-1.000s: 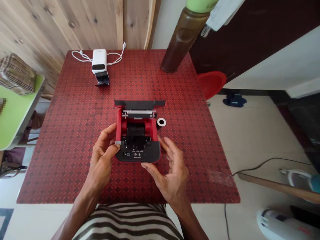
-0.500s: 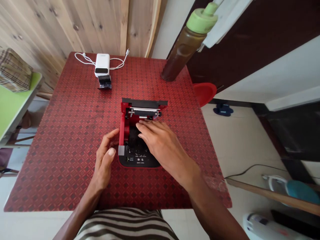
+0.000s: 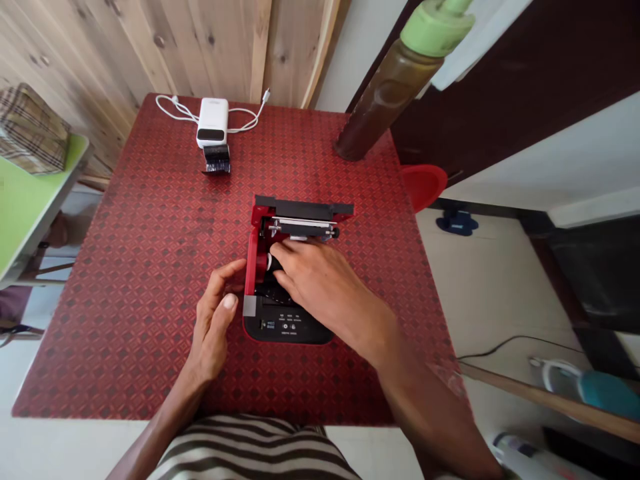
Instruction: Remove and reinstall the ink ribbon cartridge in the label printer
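Observation:
A red and black label printer [image 3: 287, 325] lies on the table with its lid [image 3: 303, 208] raised at the far side. My right hand [image 3: 320, 273] reaches into the open compartment, its fingers curled around a dark roll with a white end [image 3: 271, 261]. Most of that roll is hidden under the hand. Against the printer's left wall rests my left hand [image 3: 217, 313], fingers apart and holding nothing; its fingertips are at or very near the red side.
A red patterned table [image 3: 165, 267] carries a white power bank [image 3: 213, 120] with a looped cable and a small black wrapper-like piece [image 3: 217, 160]. A tall brown bottle [image 3: 380, 93] with a green cap stands at the back right. A red stool [image 3: 425, 187] is beyond the right edge.
My right hand's fingers have curled down into the compartment, and a white roll end now shows beside them. My left hand stays by the printer's side. The view has shifted slightly.

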A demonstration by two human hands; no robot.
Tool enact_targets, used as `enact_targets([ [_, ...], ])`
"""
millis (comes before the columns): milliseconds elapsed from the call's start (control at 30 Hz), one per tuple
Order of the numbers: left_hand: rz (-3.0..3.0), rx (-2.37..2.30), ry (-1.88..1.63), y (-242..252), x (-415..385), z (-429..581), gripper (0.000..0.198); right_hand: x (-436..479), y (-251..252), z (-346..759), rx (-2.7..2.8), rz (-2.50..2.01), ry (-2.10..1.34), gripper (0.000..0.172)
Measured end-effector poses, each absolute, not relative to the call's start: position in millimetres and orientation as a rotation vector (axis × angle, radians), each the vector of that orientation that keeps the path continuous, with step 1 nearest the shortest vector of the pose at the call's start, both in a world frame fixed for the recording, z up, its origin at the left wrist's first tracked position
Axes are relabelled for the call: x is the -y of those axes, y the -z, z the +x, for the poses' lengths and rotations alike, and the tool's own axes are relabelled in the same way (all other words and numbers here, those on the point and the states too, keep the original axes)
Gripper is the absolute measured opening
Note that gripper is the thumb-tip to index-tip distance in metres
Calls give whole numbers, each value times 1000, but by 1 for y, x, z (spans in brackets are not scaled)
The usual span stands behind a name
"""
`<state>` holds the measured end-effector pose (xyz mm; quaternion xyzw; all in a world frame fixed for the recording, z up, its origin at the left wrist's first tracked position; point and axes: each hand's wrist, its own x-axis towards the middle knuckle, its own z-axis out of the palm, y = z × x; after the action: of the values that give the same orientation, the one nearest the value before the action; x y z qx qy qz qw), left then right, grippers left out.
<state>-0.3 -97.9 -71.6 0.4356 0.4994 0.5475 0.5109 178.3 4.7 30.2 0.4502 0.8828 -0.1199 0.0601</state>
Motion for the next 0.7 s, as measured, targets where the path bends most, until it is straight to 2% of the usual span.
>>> enact_targets([
  [167,1073,-1239,-1323,72,96,0,59,16,-37,184,-2921,1465,206,15],
  [300,1065,-1219,-1318,72,96,-1,57,36,-46,207,-3217,1623,306,11],
  [367,1056,-1237,-1290,73,97,-2,60,46,-48,228,-3285,1850,521,14],
  [500,1059,-1290,-1289,75,97,-3,65,66,-27,269,-3078,2468,1186,28],
  [600,1049,-1303,-1298,76,96,-4,63,82,6,286,-2775,2781,1562,26],
  [700,1058,-1304,-1294,75,96,-4,59,96,37,288,-2549,2828,1724,22],
])
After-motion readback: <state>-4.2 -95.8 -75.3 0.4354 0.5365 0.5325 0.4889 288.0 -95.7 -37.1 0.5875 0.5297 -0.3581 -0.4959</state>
